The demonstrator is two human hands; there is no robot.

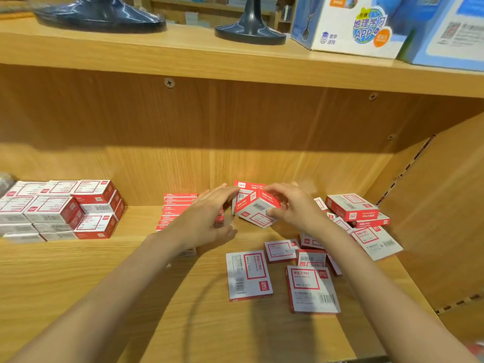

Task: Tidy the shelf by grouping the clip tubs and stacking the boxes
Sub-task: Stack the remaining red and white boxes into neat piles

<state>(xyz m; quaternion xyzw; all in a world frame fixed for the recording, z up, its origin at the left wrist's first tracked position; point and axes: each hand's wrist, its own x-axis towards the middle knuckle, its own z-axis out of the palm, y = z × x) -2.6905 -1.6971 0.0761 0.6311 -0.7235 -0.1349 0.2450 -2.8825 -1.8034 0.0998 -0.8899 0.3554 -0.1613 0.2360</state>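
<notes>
Red-and-white boxes [248, 275] lie scattered at lower right of the shelf [78, 284]; stacked boxes [60, 208] sit at left.

My left hand [207, 218] hides most of the red stack [174, 209] behind it. The print on the loose boxes [248, 275] is too blurred to read. The globe box [351, 22] is cut off at the top edge.

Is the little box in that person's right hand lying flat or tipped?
Tipped. The small box sits cornerwise in the right hand, three faces showing, unlike the flat boxes nearby.
</notes>
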